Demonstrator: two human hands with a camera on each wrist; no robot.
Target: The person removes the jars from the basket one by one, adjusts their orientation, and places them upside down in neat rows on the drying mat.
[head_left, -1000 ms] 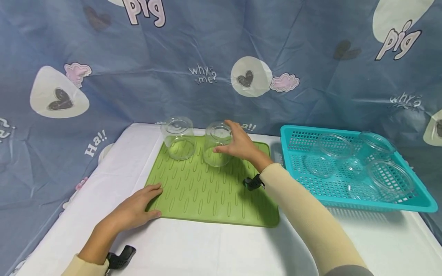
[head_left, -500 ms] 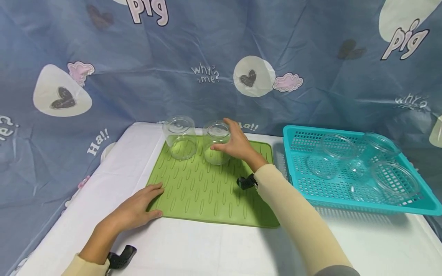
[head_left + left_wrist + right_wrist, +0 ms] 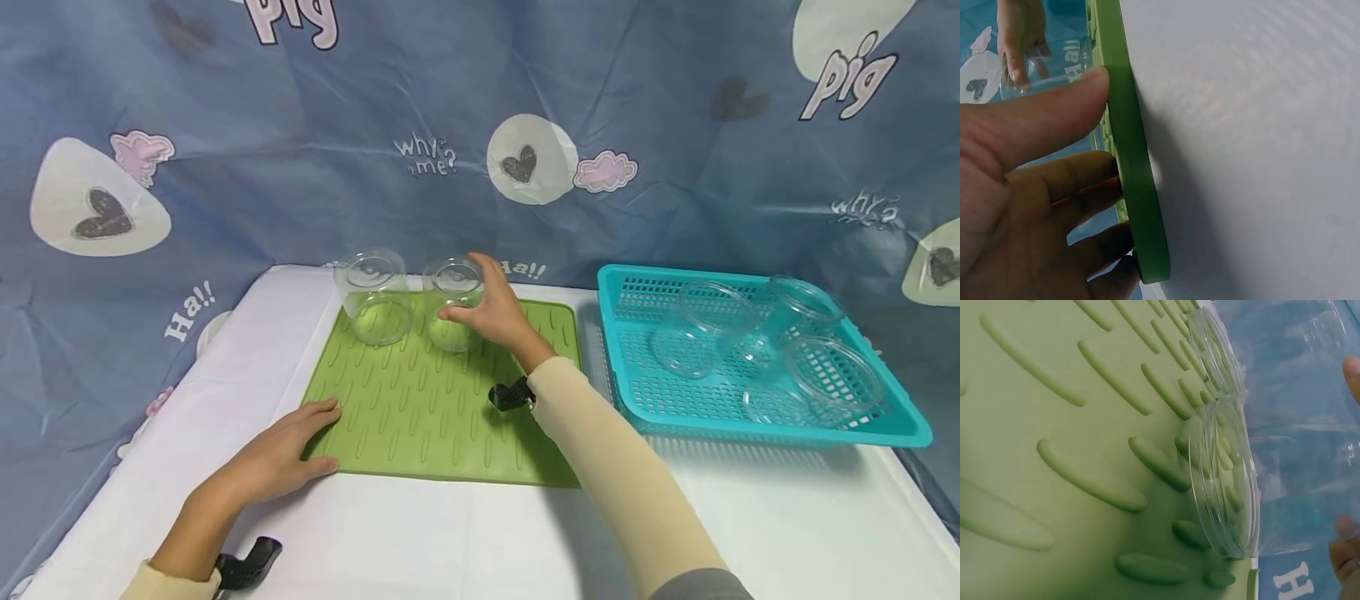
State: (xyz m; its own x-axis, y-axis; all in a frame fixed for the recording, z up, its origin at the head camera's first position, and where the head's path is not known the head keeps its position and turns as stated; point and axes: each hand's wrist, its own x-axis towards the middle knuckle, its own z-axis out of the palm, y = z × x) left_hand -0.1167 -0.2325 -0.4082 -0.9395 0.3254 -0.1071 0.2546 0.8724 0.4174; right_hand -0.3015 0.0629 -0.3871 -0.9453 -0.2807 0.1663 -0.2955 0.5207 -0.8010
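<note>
My right hand point(image 3: 497, 310) grips a clear cup point(image 3: 444, 293) that stands upside down toward the back of the green ridged mat point(image 3: 405, 417). The thumb lies along its near side and the fingers reach round the back. Just left of it is a second upside-down clear cup point(image 3: 372, 293), their rims side by side on the mat in the right wrist view. My left hand point(image 3: 279, 454) rests at the mat's left front corner. Its fingers and thumb lie loosely spread at the mat's edge point(image 3: 1132, 162).
A turquoise plastic basket point(image 3: 750, 429) stands on the right, holding several clear cups such as this one point(image 3: 832, 375). White cloth point(image 3: 450, 533) covers the table. A blue printed curtain point(image 3: 337, 183) hangs close behind the mat.
The gripped cup has shifted a little left across the mat with my right hand, closer to the other cup. My left hand keeps its place at the mat.
</note>
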